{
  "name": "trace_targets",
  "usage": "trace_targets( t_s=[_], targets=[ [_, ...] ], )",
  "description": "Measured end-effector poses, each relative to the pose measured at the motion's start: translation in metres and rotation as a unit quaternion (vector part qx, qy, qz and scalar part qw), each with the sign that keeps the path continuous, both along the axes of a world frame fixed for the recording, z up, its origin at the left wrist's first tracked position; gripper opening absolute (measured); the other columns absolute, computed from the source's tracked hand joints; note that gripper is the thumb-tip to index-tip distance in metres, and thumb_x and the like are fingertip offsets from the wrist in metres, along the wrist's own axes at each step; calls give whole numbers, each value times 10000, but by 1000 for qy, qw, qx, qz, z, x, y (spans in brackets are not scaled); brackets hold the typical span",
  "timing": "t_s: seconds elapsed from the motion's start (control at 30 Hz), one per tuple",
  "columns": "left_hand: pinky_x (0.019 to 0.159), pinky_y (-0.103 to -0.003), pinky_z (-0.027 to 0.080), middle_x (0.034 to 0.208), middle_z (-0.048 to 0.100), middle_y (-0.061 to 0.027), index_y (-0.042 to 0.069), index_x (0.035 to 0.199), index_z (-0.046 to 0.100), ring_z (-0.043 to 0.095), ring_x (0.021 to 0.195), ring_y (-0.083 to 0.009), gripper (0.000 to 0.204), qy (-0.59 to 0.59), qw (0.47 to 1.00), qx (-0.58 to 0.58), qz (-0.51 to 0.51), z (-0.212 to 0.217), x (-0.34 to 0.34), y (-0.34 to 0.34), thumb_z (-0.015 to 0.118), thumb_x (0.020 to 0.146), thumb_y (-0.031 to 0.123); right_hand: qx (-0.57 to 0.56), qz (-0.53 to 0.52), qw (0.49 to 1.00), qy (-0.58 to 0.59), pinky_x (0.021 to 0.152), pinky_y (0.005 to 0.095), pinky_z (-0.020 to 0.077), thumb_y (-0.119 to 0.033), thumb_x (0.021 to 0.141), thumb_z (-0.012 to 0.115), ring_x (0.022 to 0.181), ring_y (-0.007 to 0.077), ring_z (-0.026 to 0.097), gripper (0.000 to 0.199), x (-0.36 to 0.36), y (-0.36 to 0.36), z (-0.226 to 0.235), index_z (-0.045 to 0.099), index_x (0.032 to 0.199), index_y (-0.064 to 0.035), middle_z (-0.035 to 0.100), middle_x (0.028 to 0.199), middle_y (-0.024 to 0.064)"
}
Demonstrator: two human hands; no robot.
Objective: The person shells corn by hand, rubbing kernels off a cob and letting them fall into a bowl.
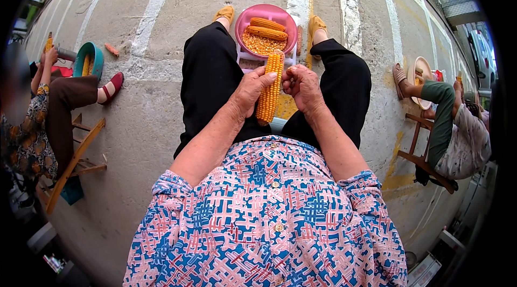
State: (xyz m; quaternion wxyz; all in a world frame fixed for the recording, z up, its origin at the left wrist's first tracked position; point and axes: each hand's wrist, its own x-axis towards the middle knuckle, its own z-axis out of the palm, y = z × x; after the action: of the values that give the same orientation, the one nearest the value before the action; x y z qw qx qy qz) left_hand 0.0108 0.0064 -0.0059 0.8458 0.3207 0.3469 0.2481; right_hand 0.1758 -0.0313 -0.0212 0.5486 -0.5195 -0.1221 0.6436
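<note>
A dried yellow corn cob point(270, 90) stands nearly upright over my lap, its upper end stripped of some kernels. My left hand point(252, 90) is wrapped around its left side, thumb across the rows. Close by the cob's right side is my right hand point(305, 86), fingers curled in and thumb bent; whatever may be in them is hidden. Beyond, between my feet, a pink basin point(294, 31) holds loose yellow kernels point(260, 45) and two whole corn cobs point(267, 32) lying across them.
The basin rests on a pale stand point(247, 64). At left, a seated person holds a cob near a teal basin point(81, 60); a wooden chair point(75, 166) is beside them. At right, another seated person has a pale basin point(419, 66). A cob piece point(111, 50) lies on the concrete.
</note>
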Motion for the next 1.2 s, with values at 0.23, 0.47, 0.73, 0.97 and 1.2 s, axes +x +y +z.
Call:
trace_targets(
  t_s=[0.23, 0.47, 0.73, 0.97, 1.2],
  targets=[
    [839, -309, 477, 937, 615, -113, 24, 1109, 502, 607, 871, -180, 263, -55, 989, -79, 112, -14, -7, 5, 482, 931, 216, -17, -11, 1000, 11, 516, 232, 471, -82, 813, 536, 570, 118, 569, 53, 4, -2, 0, 549, 847, -43, 616, 737, 66],
    [811, -322, 482, 921, 611, -125, 19, 1127, 479, 602, 833, -188, 294, -89, 981, -89, 149, -15, -6, 7, 438, 952, 251, 4, 56, 997, 44, 523, 218, 468, -68, 793, 555, 575, 114, 566, 61, 4, -5, 3, 553, 849, -46, 610, 748, 57],
    [609, -304, 505, 828, 601, -110, 2, 1036, 521, 585, 676, -174, 386, -88, 970, -132, 183, -17, -9, 9, 382, 960, 353, -26, 172, 984, 33, 513, 179, 428, -182, 854, 598, 561, 69, 534, 129, -2, -30, 19, 567, 870, -57, 590, 731, 11],
    [558, -306, 509, 803, 597, -107, 6, 1016, 522, 580, 641, -175, 390, -88, 962, -168, 196, -17, -8, 8, 379, 960, 365, 42, 255, 965, -48, 547, 164, 410, -206, 835, 652, 600, 41, 509, 187, -16, -33, 28, 602, 914, -44, 590, 750, -9],
    [584, -321, 512, 832, 591, -126, 16, 1097, 482, 581, 666, -201, 377, -77, 965, -160, 191, -25, -8, 10, 371, 963, 351, 87, 267, 955, -96, 587, 175, 415, -208, 772, 739, 655, 42, 527, 257, -27, -33, 38, 601, 907, -38, 617, 793, -2]
  ],
)
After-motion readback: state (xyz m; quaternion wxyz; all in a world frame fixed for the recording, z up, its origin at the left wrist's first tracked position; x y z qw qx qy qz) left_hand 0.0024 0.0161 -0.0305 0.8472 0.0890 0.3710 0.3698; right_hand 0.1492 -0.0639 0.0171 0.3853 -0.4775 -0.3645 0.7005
